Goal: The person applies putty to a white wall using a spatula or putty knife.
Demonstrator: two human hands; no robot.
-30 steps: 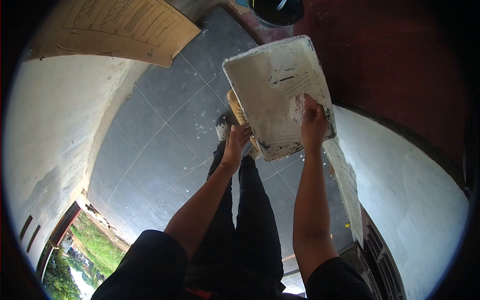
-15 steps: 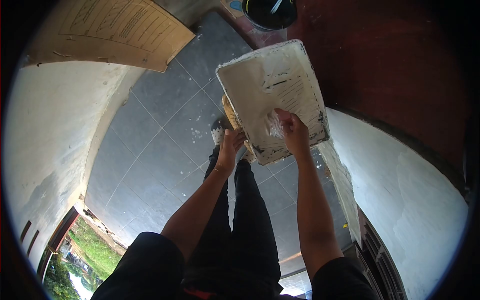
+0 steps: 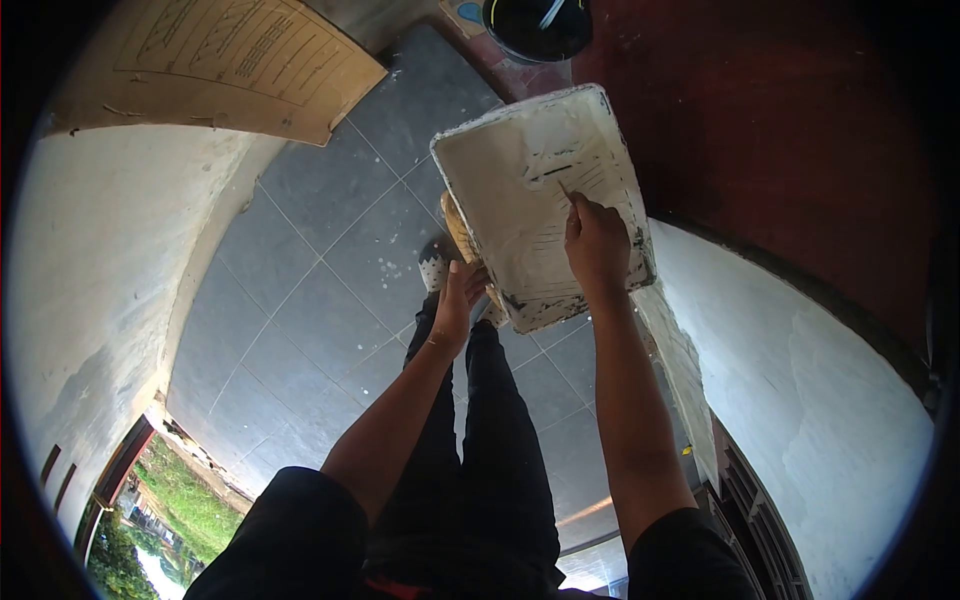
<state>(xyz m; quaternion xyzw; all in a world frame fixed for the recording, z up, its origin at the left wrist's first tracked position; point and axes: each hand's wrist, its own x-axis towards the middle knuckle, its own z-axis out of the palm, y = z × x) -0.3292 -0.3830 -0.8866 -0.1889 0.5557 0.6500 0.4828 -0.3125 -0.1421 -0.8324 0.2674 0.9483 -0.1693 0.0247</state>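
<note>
A paint tray (image 3: 490, 190), caked with off-white paint and ribbed over part of its floor, lies tilted in front of me. Over its ribbed part my right hand (image 3: 600, 245) is closed. A thin, pale tip (image 3: 563, 187) sticks out past the fingers; the rest of what they hold is hidden, and I cannot tell what it is. Along the tray's lower left edge my left hand (image 3: 458, 305) has its fingers stretched out, fingertips right at the rim. A tan, yellowish piece (image 3: 455, 225) shows beside that edge.
A black bucket (image 3: 535, 28) with a pale handle inside stands on the dark red surface (image 3: 760, 120). Cardboard (image 3: 230, 65) lies at the upper left. Paint-spotted grey tiles (image 3: 300, 270) lie underfoot, between a left wall (image 3: 110, 230) and a low white wall (image 3: 790, 330).
My right hand has moved up the tray and turned over. The crumpled whitish material seen at its fingers before is now out of sight. My left hand stays by the rim.
</note>
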